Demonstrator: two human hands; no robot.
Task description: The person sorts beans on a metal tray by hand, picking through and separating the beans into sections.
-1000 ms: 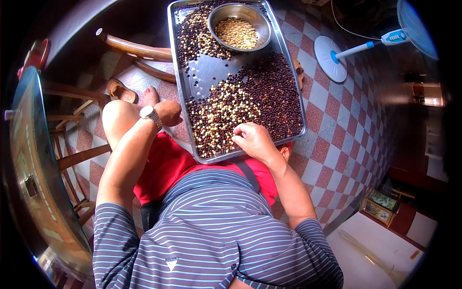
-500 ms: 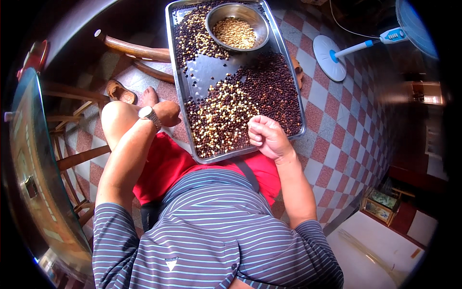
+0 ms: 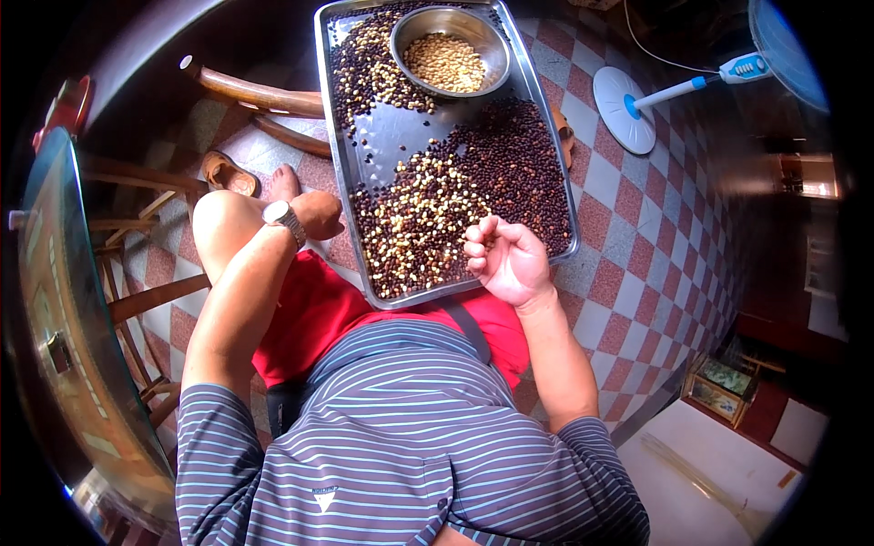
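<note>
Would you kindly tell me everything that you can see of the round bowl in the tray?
The bowl is round and silvery, apparently metal, with a smooth sloping wall and a thin rim; no handle shows. It stands upright and open near the far end of the tray, somewhat right of centre. Pale beans cover its floor, leaving the upper wall bare. Mixed dark and pale beans lie close along its left side. Neither of the hands touches it.

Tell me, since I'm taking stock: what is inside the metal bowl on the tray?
The bowl holds pale beans, spread across its base. Only the top of the heap shows; the beans beneath and the bowl's bottom are covered, so I cannot tell how deep it goes.
</note>
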